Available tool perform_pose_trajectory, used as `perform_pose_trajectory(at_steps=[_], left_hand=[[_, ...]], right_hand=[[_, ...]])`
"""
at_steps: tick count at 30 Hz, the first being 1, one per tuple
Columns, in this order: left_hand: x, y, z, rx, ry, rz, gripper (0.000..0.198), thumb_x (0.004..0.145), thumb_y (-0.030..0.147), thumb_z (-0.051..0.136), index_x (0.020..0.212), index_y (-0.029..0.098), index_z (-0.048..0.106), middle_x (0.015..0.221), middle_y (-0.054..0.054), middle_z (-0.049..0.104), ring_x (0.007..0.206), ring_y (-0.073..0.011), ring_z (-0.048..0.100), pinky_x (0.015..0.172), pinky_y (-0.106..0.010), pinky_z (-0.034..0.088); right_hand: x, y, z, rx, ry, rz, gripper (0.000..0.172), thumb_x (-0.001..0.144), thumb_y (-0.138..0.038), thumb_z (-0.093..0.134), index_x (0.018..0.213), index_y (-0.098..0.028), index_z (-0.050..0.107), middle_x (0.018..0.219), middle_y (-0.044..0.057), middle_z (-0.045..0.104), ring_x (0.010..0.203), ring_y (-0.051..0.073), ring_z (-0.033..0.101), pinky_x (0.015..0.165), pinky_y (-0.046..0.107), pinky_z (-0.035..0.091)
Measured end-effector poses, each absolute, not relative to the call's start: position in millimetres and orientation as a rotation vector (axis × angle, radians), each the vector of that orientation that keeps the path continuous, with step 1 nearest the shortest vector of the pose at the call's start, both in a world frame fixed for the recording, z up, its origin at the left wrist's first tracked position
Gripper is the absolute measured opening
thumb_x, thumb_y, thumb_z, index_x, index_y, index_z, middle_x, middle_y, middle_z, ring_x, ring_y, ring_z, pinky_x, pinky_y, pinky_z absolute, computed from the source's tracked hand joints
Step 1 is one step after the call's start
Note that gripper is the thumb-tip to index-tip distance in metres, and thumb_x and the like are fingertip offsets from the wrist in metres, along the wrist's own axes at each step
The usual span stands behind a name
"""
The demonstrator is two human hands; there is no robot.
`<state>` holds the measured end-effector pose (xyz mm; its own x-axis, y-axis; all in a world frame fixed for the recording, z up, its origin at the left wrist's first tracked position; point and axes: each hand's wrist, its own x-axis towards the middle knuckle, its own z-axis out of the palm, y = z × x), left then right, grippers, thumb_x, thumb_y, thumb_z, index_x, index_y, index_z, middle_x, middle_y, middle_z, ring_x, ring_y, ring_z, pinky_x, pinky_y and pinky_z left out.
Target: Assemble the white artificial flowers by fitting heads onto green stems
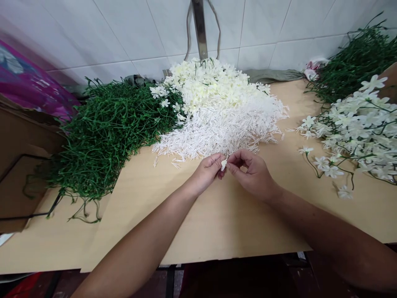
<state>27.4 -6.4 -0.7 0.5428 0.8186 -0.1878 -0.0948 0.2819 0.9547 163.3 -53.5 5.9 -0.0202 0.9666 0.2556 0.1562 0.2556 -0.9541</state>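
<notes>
Over the middle of the table, my left hand pinches a small white artificial flower between thumb and fingers. My right hand meets it from the right, its thumb and forefinger closed at the flower's edge; whether a thin piece is between those fingertips is too small to make out. Just beyond both hands spreads a heap of short white plastic pieces, thin like stamens. Behind that lies a mound of loose cream-white flower heads.
A pile of green plastic stems lies on the left, beside a cardboard box and a purple bag. White flowers on stems cover the table's right side, with more green stems behind. A tiled wall closes off the back.
</notes>
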Motion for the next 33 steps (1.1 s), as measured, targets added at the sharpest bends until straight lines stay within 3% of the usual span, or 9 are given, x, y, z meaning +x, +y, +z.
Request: perform_pose_trajectory(at_steps=[11,33], left_hand=[[25.9,-4.9,0.1,1.087,0.789,0.731,0.043,0.062,0.053,0.071,0.059,0.016,0.05,0.049,0.004,0.046,0.048,-0.0068,0.042,0.05,-0.022,0.032],[27.9,-3.3,2.5,1.043,0.793,0.734,0.044,0.057,0.053,0.074,0.061,0.015,0.053,0.049,0.004,0.046,0.046,-0.0063,0.04,0.048,-0.022,0.03]], right_hand=[[164.7,-54.3,9.9,-1.147,-1.538,0.875,0.005,0.08,-0.017,0.055,0.075,-0.018,0.054,0.068,0.001,0.065,0.064,0.011,0.061,0.063,0.026,0.051],[161.6,-49.9,4.9,-1.04,-1.395,1.009,0.01,0.082,-0.022,0.055,0.081,-0.02,0.045,0.068,-0.002,0.059,0.063,0.01,0.06,0.063,0.026,0.051]])
